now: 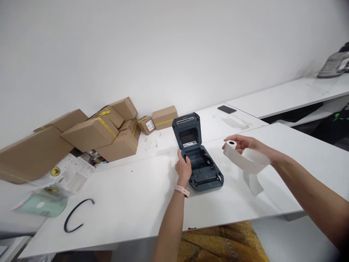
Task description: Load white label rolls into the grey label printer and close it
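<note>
White tabletop (128, 203) carries the printer (201, 170), left grip (184, 168) clasping its side; to its right, right grip (244, 143) holds the roll (230, 151), probably light, limp-tailed, best held by its ends.

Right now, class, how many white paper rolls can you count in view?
1. The white paper roll is in the right hand, right of the open label printer, with a loose strip hanging from it. Others could be hidden behind the cardboard boxes.
</note>
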Available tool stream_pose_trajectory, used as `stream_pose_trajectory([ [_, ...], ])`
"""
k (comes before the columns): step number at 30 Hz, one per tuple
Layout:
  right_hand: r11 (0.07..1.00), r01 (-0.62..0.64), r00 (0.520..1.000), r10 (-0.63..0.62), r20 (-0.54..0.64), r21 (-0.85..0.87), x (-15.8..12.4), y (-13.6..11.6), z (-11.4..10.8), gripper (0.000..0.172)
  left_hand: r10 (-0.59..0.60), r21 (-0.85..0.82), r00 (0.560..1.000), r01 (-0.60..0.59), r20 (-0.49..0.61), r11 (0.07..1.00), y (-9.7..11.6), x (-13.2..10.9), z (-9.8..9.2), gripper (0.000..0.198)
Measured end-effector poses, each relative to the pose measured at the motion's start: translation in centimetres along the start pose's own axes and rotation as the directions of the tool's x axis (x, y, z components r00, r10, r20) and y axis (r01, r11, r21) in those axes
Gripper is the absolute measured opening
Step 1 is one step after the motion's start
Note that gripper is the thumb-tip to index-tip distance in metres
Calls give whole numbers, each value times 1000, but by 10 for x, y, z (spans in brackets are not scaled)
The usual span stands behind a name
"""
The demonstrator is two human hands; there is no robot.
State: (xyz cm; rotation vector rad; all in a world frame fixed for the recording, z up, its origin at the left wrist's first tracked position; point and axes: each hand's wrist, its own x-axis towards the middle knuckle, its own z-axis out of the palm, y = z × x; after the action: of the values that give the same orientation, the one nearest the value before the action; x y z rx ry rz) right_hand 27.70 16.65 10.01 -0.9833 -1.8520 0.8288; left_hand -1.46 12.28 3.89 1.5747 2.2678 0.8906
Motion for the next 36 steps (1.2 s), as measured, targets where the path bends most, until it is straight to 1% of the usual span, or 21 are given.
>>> stream_pose_trajectory([
  [2,992,-98,982,110,155,-82,2,25,12,40,-6,2,1000,6,6,1000,1,0,-1,59],
  [3,976,-136,962,171,212,-170,5,37,20,35,-6,2,1000,6,7,1000,1,0,-1,59],
  [5,905,-187,954,260,150,-381,13,57,37,29,-2,-1,1000,2,10,1000,1,0,-2,59],
  [7,824,-219,939,324,117,-522,22,71,52,31,-3,3,1000,3,13,1000,1,0,-1,59],
  [10,770,-240,923,370,108,-591,32,84,64,36,6,8,1000,-6,15,1000,1,0,-1,59],
  [13,737,-240,911,396,115,-631,37,92,67,39,14,4,1000,-14,6,1000,0,0,1,59],
  [16,729,-238,901,413,135,-642,39,97,66,43,11,0,1000,-11,4,1000,0,0,1,59],
  [19,748,-228,895,412,168,-623,42,94,63,46,0,-8,1000,0,2,1000,0,0,1,59],
  [22,795,-200,899,381,214,-572,45,81,48,50,1,-5,1000,-1,2,1000,1,0,0,58],
  [24,859,-180,923,316,220,-480,42,71,24,45,2,2,1000,-2,6,1000,2,0,0,58],
  [25,901,-177,946,267,186,-397,38,68,9,41,3,4,1000,-3,7,1000,2,1,0,58],
  [26,945,-172,973,207,102,-277,32,68,-9,36,5,5,1000,-5,6,1000,2,1,0,58],
  [27,977,-162,987,160,-24,-141,23,71,-27,33,7,5,1000,-7,6,1000,2,1,0,58],
  [28,987,-155,974,146,-175,-41,13,76,-44,31,8,3,1000,-8,6,1000,2,1,0,58],
  [29,988,-154,937,152,-315,18,0,85,-60,33,7,3,1000,-7,7,1000,2,1,0,58],
  [30,983,-177,902,184,-392,53,-13,96,-73,40,5,2,1000,-5,10,1000,2,0,-1,58],
  [31,970,-231,879,242,-411,79,-27,108,-82,48,3,-1,1000,-3,12,1000,3,0,-1,58],
  [32,954,-288,875,299,-382,87,-40,120,-88,56,-1,-6,1000,1,15,1000,3,0,-2,58],
  [33,939,-337,885,342,-315,73,-52,131,-90,62,-5,-13,1000,5,18,1000,4,-1,-2,58],
  [34,932,-360,898,356,-259,34,-60,140,-88,66,-10,-20,1000,11,21,1000,5,-2,-3,58],
  [36,947,-303,926,266,-268,-110,-68,151,-78,68,-18,-33,999,19,26,999,5,-3,-3,58],
])
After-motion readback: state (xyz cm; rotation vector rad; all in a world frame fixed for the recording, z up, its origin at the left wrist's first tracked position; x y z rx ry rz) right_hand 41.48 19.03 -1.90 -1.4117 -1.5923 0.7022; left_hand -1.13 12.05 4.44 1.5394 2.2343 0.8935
